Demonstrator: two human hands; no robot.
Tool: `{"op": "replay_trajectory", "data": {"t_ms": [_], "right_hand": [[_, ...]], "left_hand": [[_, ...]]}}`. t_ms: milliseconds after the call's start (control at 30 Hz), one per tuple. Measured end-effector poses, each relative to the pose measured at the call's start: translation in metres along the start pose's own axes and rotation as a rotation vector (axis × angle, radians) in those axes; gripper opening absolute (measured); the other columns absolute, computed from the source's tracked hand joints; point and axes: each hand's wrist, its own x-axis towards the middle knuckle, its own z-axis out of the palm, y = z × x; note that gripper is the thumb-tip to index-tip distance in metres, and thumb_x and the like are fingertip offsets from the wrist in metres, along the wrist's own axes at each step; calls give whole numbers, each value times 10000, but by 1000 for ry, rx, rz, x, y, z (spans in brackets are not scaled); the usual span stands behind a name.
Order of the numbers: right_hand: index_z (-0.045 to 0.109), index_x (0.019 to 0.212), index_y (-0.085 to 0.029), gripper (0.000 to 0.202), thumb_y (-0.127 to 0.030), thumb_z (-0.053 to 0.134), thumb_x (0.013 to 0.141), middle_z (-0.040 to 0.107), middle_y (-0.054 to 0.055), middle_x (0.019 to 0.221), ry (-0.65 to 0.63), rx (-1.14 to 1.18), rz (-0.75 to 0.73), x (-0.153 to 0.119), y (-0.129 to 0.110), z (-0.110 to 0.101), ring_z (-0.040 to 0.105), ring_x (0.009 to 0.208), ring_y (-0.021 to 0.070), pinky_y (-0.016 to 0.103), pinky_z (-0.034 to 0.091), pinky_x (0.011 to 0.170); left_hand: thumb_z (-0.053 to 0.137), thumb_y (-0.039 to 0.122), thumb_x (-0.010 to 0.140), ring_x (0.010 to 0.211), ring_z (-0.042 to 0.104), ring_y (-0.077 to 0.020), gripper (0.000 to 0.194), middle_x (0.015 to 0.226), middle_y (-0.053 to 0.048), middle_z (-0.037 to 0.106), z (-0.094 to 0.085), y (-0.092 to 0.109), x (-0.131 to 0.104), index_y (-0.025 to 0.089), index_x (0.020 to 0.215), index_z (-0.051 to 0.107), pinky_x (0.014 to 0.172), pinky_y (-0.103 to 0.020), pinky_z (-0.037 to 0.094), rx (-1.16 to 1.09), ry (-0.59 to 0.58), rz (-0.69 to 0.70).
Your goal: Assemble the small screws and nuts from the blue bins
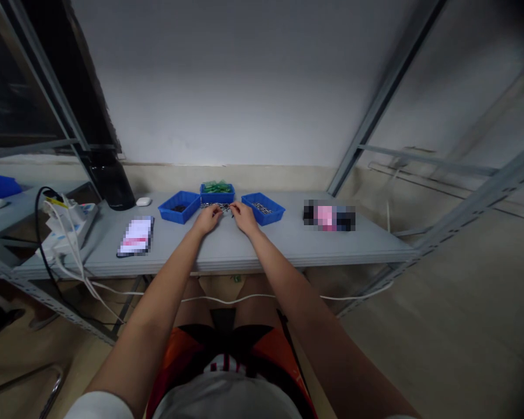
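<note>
My left hand [208, 220] rests at the middle of the grey shelf table, its fingers closed in a pinch. Just to its right, my right hand [244, 217] is closed too, with a small dark piece at its fingertips, too small to name. Small shiny metal parts [216, 206] lie in a row just beyond my fingers. Left of my hands stands a blue tray [174, 218] with dark small pieces in it. A second blue tray [218, 198] behind them holds green pieces [216, 187]. Close by my right hand, a third blue tray [271, 219] contains small metal parts [262, 208].
A phone [135, 235], a white earphone case [144, 201], a black bottle-like container [112, 183] and a power strip [72, 230] with cables occupy the left. A blurred pink-and-black item [329, 217] lies right. Metal uprights [386, 96] frame the table; a white cable [244, 299] hangs below its front edge.
</note>
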Motion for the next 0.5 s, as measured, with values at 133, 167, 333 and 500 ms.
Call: {"op": "replay_trajectory", "data": {"t_ms": [133,167,333,500], "right_hand": [[651,905,-174,203,-242,464,863,677,58,886,-14,4,17,-1,-2,-1,590,797,160,269,431,768],[652,906,-173,203,-239,465,862,677,58,882,-19,3,22,-1,-2,-1,590,794,161,269,431,768],[657,911,-171,210,-230,462,861,677,54,858,-35,-13,46,-1,-3,-2,591,781,160,267,429,771],[663,908,-168,200,-216,475,861,677,59,849,-91,-54,49,-3,1,0,595,791,164,266,426,768]], "left_hand": [[487,218,823,689,564,-160,154,800,-60,663,-1,2,0,155,832,627,716,-286,448,4,-9,-24],[487,218,822,692,566,-161,153,802,-60,664,0,2,0,155,830,627,717,-286,448,4,-7,-24],[484,200,830,738,578,-176,146,833,-79,667,-1,2,-1,146,836,619,742,-297,449,31,21,5],[489,205,838,787,585,-173,140,869,-79,669,-5,8,0,145,850,614,763,-286,451,30,87,-39]]}}
